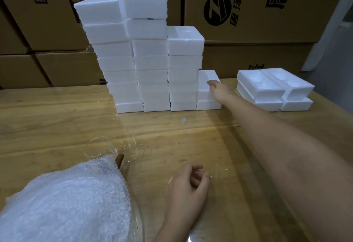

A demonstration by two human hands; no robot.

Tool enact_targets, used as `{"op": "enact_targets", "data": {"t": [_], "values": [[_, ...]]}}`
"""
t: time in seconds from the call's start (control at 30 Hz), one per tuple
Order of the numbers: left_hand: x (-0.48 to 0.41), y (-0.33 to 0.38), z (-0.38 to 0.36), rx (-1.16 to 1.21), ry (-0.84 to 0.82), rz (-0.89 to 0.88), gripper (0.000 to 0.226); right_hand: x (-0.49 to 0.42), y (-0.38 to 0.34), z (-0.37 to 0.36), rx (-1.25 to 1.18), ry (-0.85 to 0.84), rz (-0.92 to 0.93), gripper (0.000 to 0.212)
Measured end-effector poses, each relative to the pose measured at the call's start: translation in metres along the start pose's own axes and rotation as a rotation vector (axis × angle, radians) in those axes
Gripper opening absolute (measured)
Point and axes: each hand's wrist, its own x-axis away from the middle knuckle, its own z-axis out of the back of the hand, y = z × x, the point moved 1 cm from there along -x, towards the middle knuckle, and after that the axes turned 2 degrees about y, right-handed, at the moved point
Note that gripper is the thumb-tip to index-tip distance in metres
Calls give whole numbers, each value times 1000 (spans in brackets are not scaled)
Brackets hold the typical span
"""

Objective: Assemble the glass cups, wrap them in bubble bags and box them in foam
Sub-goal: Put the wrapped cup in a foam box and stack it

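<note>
My right arm stretches forward across the table (57, 123), and my right hand (219, 89) lies against the top foam box (207, 78) of the lowest stack. My fingertips are on its right edge, but from behind I cannot tell whether they clasp the box or only touch it. My left hand (188, 182) rests near me on the wood, its fingers loosely curled and holding nothing.

To the left of that low stack rise the taller foam stacks (150, 54), set side by side and touching, the far-left one leaning. To the right of my reaching hand, a little apart, sit the open foam trays (267, 87), hollow side up, piled two deep in a pair.

The glass cups (114, 146) stand near my left side, two of them close together, with a brown wooden handle (119, 158) beside them. A heap of bubble bags (66, 199) covers their near edge. Printed cardboard cartons (257, 12) wall off the back.
</note>
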Motion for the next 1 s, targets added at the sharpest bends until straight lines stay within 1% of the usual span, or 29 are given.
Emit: {"op": "enact_targets", "data": {"t": [0.07,0.1,0.17,0.33,0.4,0.5,0.57,0.67,0.77,0.9,1.0], "values": [[0,1,0,-12,2,4,12,2,-7,5,208,42,62,41],[0,1,0,-18,3,2,13,2,-11,7,245,39,103,38],[0,1,0,-30,5,-2,13,1,-15,7,242,28,132,32],[-1,-3,-2,-32,3,-5,11,-2,-16,5,324,65,153,25],[-2,-5,-1,-27,7,-10,13,-1,-15,6,291,67,152,23],[-3,-7,-2,-36,22,-17,14,0,-7,5,196,59,172,39],[-3,-8,-2,-38,15,-11,15,8,-3,1,114,95,170,44],[-4,-9,-1,-3,-11,10,18,33,-3,-8,-109,268,207,41],[-4,-8,0,67,-14,35,21,71,-5,-20,-420,335,157,37],[-3,-6,3,178,7,48,21,133,-12,-34,-699,311,80,31],[-1,-5,7,313,36,70,28,177,-19,-43,-863,223,14,34]]}}
